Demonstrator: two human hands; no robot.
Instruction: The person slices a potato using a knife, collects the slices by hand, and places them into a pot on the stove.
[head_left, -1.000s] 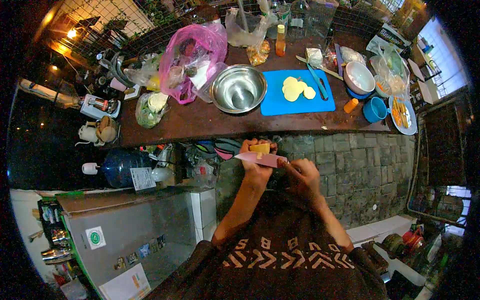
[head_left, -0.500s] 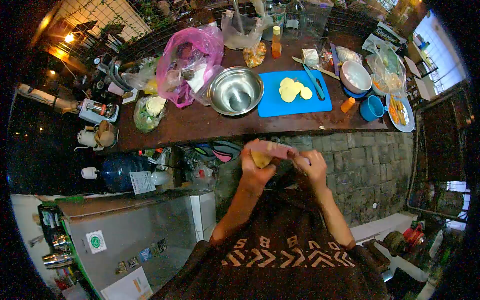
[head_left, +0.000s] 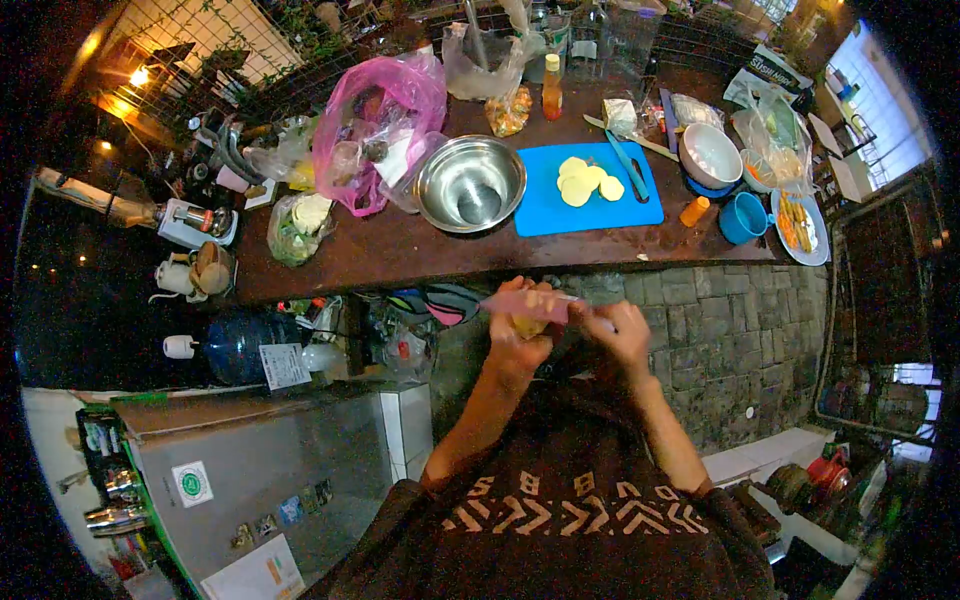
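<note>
In front of my chest, my left hand (head_left: 515, 348) is closed round a yellowish potato (head_left: 531, 327). My right hand (head_left: 624, 340) grips a knife with a broad pink blade (head_left: 535, 304). The blade lies across the potato and covers part of it; whether it bites in cannot be made out. Beyond my hands, pale yellow peeled potatoes (head_left: 577, 186) rest on a blue cutting board (head_left: 540, 219). A teal knife (head_left: 628, 166) lies along the board's upper right. Left of the board stands a steel bowl (head_left: 437, 200).
The dark wooden table (head_left: 400, 250) ends just beyond my hands. On it are a pink plastic bag (head_left: 335, 130), an orange-capped bottle (head_left: 694, 210), a blue mug (head_left: 742, 218), a white bowl (head_left: 711, 152) and a plate of orange strips (head_left: 800, 228). A grey refrigerator (head_left: 270, 470) stands at lower left.
The pink blade has shifted slightly left and down over the potato, hiding more of it. My right hand has moved a little left with it.
</note>
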